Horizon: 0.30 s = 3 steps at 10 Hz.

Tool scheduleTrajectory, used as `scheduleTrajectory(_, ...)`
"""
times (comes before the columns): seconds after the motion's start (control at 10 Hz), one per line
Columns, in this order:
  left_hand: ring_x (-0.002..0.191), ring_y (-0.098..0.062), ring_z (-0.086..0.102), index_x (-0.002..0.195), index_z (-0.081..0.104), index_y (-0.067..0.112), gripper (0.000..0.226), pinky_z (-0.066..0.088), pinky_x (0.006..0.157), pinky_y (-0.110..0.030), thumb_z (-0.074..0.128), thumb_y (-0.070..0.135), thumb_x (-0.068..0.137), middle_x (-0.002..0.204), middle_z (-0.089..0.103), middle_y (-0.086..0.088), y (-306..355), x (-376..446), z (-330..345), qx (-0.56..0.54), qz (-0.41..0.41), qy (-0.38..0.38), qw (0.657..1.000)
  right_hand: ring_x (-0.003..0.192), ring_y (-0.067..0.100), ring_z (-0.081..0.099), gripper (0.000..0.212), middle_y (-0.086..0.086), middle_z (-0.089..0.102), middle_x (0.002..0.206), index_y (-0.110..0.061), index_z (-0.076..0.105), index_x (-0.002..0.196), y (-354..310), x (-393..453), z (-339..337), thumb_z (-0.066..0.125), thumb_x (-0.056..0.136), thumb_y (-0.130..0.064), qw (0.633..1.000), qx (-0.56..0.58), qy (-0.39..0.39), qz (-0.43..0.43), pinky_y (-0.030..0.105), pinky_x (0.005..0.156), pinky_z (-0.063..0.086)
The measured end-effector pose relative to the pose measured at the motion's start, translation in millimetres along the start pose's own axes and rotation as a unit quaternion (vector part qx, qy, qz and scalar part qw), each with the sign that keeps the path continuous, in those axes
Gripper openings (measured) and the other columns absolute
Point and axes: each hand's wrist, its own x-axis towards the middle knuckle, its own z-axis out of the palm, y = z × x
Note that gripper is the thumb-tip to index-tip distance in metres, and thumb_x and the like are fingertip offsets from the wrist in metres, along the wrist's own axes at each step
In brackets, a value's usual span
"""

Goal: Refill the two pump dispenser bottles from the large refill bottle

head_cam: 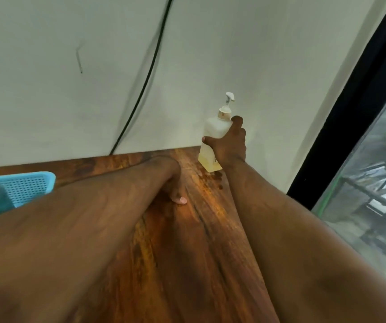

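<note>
I see both bare arms stretched forward over a wooden table (187, 241). My right hand (230, 144) is wrapped around a pump bottle (213, 136), thumb across the near face, fingers round the far side. The bottle stands upright at the table's far right corner, close to the white wall (70, 66), with pale yellow liquid low inside. My left hand (172, 180) rests on the table, fingers curled under, thumb tip showing; whether it holds anything, I cannot tell. A blue basket (28, 186) sits at the left edge. A black cable (145, 85) hangs down the wall.
</note>
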Motion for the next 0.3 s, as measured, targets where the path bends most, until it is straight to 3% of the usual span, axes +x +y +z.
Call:
scheduleTrajectory(0.1, 0.137, -0.029, 0.043, 0.145, 0.047, 0.013, 0.073, 0.030, 0.113, -0.034, 0.058, 0.059, 0.089, 0.151, 0.045, -0.008, 4, 8, -2, 0.005, 0.006, -0.006, 1.000, 0.100, 0.033, 0.058, 0.080, 0.006, 0.046, 0.119, -0.023, 0.028, 0.127, 4, 7, 6, 0.080, 0.068, -0.036, 1.000, -0.019, 0.006, 0.018, 0.041, 0.078, 0.049)
scheduleTrajectory(0.2, 0.136, -0.031, 0.044, 0.142, 0.049, 0.006, 0.070, 0.032, 0.114, -0.036, 0.064, 0.050, 0.089, 0.148, 0.048, -0.011, 1, 8, 1, -0.001, -0.009, -0.002, 1.000, 0.109, 0.035, 0.054, 0.096, 0.009, 0.042, 0.125, -0.029, 0.021, 0.137, -3, 5, 3, 0.083, 0.065, -0.040, 0.999, -0.042, -0.006, 0.023, 0.040, 0.076, 0.046)
scheduleTrajectory(0.3, 0.129, -0.031, 0.052, 0.135, 0.056, 0.008, 0.066, 0.042, 0.108, -0.037, 0.075, 0.044, 0.082, 0.141, 0.055, -0.012, -1, -3, 12, -0.031, -0.018, 0.043, 0.998, 0.122, 0.037, 0.040, 0.112, 0.011, 0.032, 0.140, -0.035, 0.010, 0.146, -4, -16, -2, 0.085, 0.063, -0.041, 0.997, -0.016, 0.036, 0.064, 0.044, 0.086, 0.042)
